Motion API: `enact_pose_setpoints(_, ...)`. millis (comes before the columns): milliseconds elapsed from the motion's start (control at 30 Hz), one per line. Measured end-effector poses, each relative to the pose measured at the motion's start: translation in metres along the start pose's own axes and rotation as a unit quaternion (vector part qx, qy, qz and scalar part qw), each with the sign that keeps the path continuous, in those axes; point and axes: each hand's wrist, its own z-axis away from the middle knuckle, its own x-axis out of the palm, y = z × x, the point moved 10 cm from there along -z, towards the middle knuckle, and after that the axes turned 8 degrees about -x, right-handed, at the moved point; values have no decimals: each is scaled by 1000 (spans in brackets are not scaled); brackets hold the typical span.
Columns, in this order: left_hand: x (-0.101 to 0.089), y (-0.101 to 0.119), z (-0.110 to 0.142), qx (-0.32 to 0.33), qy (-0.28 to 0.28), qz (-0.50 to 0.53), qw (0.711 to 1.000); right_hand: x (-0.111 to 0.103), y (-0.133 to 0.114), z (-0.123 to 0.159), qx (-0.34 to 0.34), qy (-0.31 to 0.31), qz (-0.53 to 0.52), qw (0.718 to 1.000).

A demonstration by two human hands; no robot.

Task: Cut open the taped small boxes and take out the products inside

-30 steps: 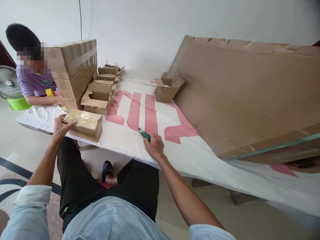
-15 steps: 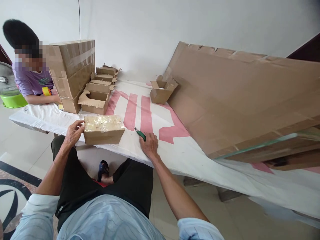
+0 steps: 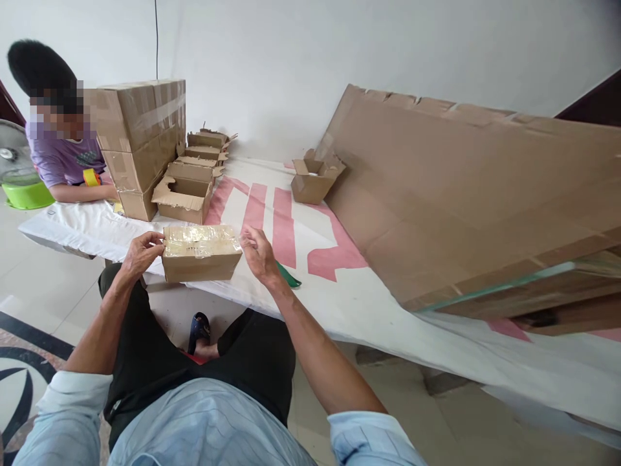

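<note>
Left hand (image 3: 141, 254) and right hand (image 3: 259, 255) curl fingers at 2 ends of 1 taped box (image 3: 201, 260); whether they grip, I cannot tell; 1 green tool (image 3: 290, 276) lies nearby.

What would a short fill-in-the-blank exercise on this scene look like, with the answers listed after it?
The left hand and right hand are at opposite ends of a closed cardboard box whose top is covered with shiny clear ____.
The tool handle partly hidden behind the right hand is coloured ____.
The co-worker's shirt at the far left is coloured ____.
Missing words: tape; green; purple.
</note>
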Motion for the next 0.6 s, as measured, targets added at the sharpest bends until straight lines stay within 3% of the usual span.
enact_pose_setpoints(100, 0, 1, -2, -10, -4, -5, 1000, 28, -15, -9, -11, -27, -3, 1000)
enact_pose_setpoints(200, 1, 0, -4, -19, -10, 2, 1000, 40, -19, -5, -36, -26, 18, 999)
enact_pose_setpoints(600, 4, 4, -13, -20, -20, 0, 1000, 43, -7, 9, -9, -8, 12, 1000)
